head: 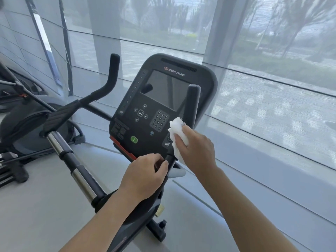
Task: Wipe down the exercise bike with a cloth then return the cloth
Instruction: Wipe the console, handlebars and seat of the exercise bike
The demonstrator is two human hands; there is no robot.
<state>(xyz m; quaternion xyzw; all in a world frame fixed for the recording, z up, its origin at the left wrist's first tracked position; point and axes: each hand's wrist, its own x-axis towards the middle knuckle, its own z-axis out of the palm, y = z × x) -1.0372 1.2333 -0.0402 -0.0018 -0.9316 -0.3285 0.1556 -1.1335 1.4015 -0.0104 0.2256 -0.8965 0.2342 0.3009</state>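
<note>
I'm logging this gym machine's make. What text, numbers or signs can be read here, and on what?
"STAR TRAC": red-and-grey brand above the screen of the dark grey bike console.
"1" to "9", "0": round-key number pad.
Numbers down the left column: too small to read surely.
Warning label, lower left: blurred.
Green oval button: its mark is unreadable.

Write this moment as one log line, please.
step: wiping console | right hand: holds cloth on console | left hand: grips bike bar | return: pending
</note>
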